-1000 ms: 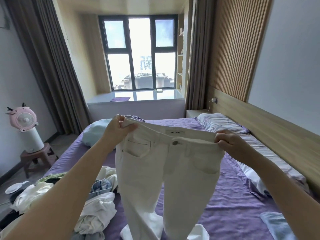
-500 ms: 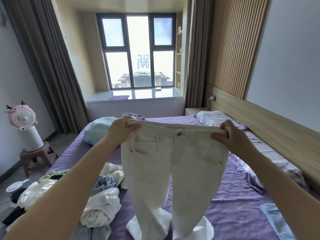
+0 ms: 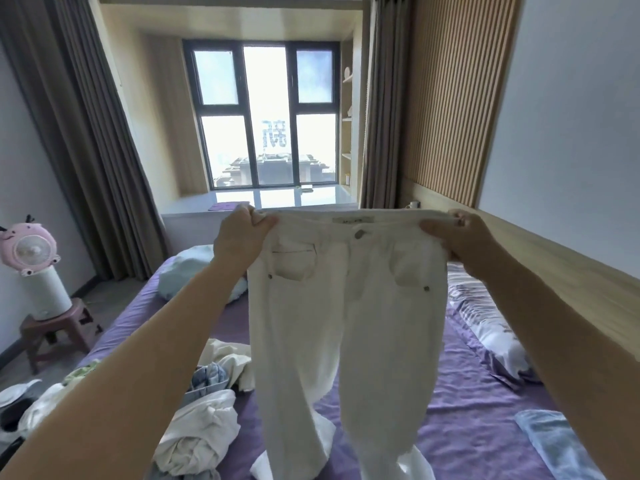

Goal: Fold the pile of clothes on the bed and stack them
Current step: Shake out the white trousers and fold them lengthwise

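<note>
Both hands (image 3: 239, 237) (image 3: 460, 237) hold white trousers (image 3: 346, 306) taut above the bed (image 3: 467, 427).

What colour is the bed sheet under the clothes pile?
Purple, a plain bed sheet; the head view shows it best.

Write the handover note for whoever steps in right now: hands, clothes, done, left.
Left hand and right hand each grip a waistband corner of the white jeans, held up spread, front facing you, hems reaching the purple bed.
Unfolded clothes pile lies at the bed's lower left.
Done: jeans picked up and spread out; no folded stack visible.
Left: fold jeans, then the pile, and stack.
</note>
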Available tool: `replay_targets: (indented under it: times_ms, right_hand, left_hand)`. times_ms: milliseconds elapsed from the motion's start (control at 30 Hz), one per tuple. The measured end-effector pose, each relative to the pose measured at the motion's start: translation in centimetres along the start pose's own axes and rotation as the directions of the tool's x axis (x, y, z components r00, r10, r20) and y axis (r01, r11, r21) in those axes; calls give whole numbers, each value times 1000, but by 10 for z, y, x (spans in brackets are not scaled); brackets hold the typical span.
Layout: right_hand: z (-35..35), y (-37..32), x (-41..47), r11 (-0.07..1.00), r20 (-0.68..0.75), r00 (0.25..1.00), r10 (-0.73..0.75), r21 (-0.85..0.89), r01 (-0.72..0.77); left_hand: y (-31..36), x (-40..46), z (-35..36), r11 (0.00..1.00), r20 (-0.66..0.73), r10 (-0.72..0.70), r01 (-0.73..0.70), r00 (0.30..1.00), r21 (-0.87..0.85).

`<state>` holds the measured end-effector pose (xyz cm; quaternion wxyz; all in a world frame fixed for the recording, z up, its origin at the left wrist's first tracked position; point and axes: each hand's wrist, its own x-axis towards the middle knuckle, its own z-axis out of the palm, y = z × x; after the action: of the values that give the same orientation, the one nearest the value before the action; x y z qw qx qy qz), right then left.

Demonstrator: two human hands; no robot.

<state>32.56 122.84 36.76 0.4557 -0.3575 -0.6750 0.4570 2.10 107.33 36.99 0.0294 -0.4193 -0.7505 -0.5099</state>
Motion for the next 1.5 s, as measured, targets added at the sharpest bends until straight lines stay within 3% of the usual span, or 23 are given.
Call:
replay_targets:
  times_ms: [67,133,267,333,533,667,733,800,867,933,1033,1100,1300,1400,1500]
  right_hand:
    - [-3,-23,18,993,-99,994,-37,105,48]
    - [-11,-42,35,992,-198,977,-86,77,102]
    - [-38,-64,62,934,-290,911,-294,-289,209]
    - [-53,-68,74,900,-277,892,-356,-357,248]
    - [-90,-83,128,925,-319,880,-353,-261,276]
    - [-109,-99,163,879,-329,839,-434,-359,314]
    - [-120,-102,178,894,-334,851,-405,-342,291]
    - [-125,-100,186,964,-299,916,-267,-87,252]
    - [-123,-94,187,967,-182,975,-125,200,161]
    - [-116,-83,184,946,-8,996,-86,312,84]
    - [-100,-65,179,932,205,970,-133,359,52]
    - [-86,-50,176,932,250,958,-142,361,43]
    - [-51,5,166,966,247,935,-256,113,234]
    - [-53,23,168,971,233,957,-175,204,128]
    - [-48,26,166,954,232,947,-222,254,162]
  left_hand:
    - [21,12,-1,996,-40,17,-21,999,-87]
    - [43,25,1,985,-85,47,-60,995,-160]
    - [81,50,14,968,-153,46,-82,987,-236]
    - [96,63,24,965,-141,68,-101,988,-240]
    - [157,103,60,972,-180,190,-210,965,-103]
    - [192,121,87,950,-223,299,-312,928,-22]
    - [200,126,102,948,-225,318,-314,921,55]
    - [205,129,119,963,-235,265,-241,935,123]
    - [209,127,137,979,-227,202,-187,953,88]
    - [212,122,156,981,-201,188,-193,961,-5]
    - [213,108,187,979,-193,121,-149,974,-141]
    - [211,95,212,967,-199,95,-137,976,-214]
    - [191,63,266,896,-9,-93,80,996,-437]
    - [173,52,272,846,32,-104,105,994,-522]
    - [166,45,277,790,83,-72,107,994,-603]
